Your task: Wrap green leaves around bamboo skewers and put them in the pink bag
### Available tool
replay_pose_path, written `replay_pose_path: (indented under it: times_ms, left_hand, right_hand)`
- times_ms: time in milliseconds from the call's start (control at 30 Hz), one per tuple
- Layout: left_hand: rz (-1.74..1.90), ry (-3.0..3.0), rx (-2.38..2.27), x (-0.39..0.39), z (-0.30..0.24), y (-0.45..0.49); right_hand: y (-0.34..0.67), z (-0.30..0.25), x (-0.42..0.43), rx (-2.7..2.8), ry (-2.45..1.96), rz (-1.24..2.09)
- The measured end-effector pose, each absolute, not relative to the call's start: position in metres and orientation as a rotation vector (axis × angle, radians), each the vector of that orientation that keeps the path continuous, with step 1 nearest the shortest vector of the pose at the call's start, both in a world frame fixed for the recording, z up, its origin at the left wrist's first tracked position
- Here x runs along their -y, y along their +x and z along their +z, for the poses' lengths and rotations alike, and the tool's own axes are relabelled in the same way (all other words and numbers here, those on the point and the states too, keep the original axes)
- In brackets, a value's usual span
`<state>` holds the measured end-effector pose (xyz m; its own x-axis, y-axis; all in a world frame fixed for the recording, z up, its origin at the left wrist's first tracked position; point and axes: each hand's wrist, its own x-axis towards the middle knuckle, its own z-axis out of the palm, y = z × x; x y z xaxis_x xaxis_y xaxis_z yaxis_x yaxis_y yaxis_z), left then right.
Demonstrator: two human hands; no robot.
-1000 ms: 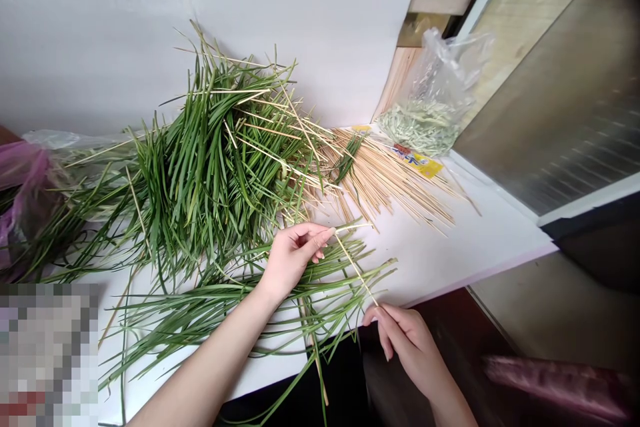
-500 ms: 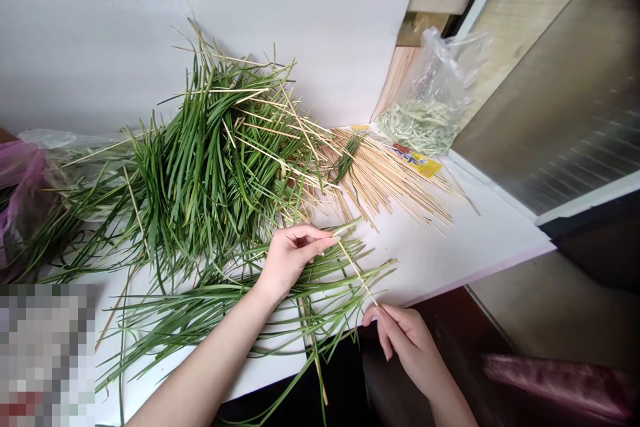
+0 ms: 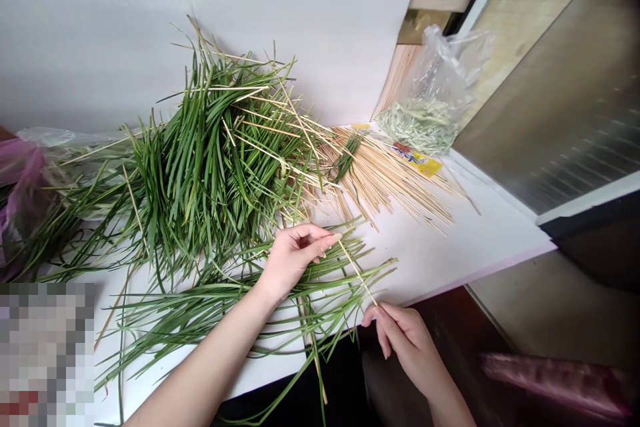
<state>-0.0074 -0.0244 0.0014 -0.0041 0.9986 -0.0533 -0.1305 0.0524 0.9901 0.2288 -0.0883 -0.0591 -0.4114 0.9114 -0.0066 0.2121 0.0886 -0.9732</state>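
My left hand (image 3: 293, 261) curls around the upper end of a thin bamboo skewer (image 3: 356, 272), and my right hand (image 3: 403, 340) pinches its lower end. Long, narrow green leaves (image 3: 320, 300) fan out beneath both hands. Behind them rises a large heap of similar green leaves (image 3: 200, 160), with several bamboo skewers stuck through and lying across it. A loose pile of bamboo skewers (image 3: 385, 180) spreads out to the right of the heap, beyond my hands.
A clear plastic bag (image 3: 433, 103) holding pale green cut pieces stands at the back right, beside a yellow packet (image 3: 417, 161). A pink plastic bag (image 3: 23, 193) lies at the far left. The white work surface (image 3: 450, 247) ends in an edge at the right, above a dark floor.
The fingertips of my left hand have shifted slightly down and to the right along the skewer. My right hand has barely moved.
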Motion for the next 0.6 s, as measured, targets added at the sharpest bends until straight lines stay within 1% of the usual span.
replay_pose_path:
  times_ms: [167, 300, 500, 600]
  left_hand:
    - [1.117, 1.227, -1.129, 0.029, 0.001, -0.001]
    - [0.941, 1.572, -1.166, 0.034, 0.008, 0.003]
    - [0.660, 1.977, -1.040, 0.032, 0.029, -0.022]
    - [0.602, 2.098, -1.223, 0.029, 0.027, -0.029]
  right_hand:
    - [0.228, -0.059, 0.089, 1.717, -1.105, 1.354]
    - [0.228, -0.059, 0.087, 1.721, -1.113, 1.350]
    - [0.228, -0.059, 0.087, 1.722, -1.100, 1.353]
    - [0.228, -0.058, 0.087, 1.718, -1.098, 1.357]
